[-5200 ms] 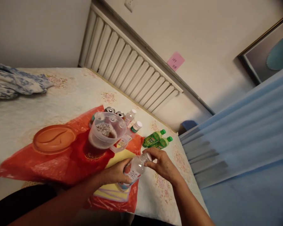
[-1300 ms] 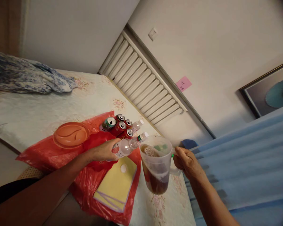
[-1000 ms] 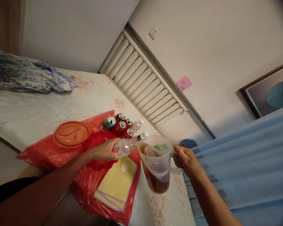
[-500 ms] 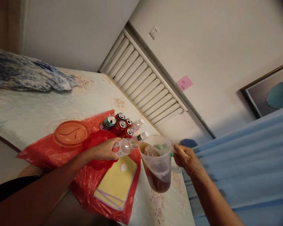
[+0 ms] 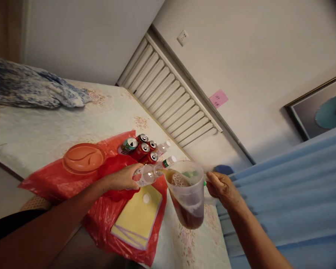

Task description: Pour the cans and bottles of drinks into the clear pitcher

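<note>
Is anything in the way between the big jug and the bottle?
Nothing that I can see. The right hand holds the jug tilted, its lip at the open mouth of the bottle in the left hand. A white cap lies on the yellow cloth.

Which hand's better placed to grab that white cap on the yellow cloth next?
Probably the left hand: it's nearer the cap, though it holds a bottle. The right hand is farther off, holding the jug.
</note>
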`<state>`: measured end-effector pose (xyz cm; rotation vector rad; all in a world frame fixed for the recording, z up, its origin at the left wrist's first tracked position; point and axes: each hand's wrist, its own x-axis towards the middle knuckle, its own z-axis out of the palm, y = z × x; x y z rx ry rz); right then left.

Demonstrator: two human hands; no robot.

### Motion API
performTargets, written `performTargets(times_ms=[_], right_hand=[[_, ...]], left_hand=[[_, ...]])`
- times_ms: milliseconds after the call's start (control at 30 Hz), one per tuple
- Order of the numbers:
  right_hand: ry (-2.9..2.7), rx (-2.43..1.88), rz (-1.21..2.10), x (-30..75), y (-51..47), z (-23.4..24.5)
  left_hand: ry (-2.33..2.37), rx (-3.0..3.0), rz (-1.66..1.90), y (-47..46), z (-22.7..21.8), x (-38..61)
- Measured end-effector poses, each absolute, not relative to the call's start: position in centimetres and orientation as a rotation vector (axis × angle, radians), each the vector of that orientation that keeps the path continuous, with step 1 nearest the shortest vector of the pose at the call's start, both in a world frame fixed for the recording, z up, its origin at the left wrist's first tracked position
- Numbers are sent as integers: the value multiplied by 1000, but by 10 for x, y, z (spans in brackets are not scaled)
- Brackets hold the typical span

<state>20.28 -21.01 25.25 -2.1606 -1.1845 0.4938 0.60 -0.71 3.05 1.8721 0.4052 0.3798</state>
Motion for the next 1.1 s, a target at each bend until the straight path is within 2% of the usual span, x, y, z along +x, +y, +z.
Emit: performTargets(times_ms=[1100], right_hand=[[-1200,-2255,478,200,-208,260]], left_hand=[[341,1876,439,-2,23,9]])
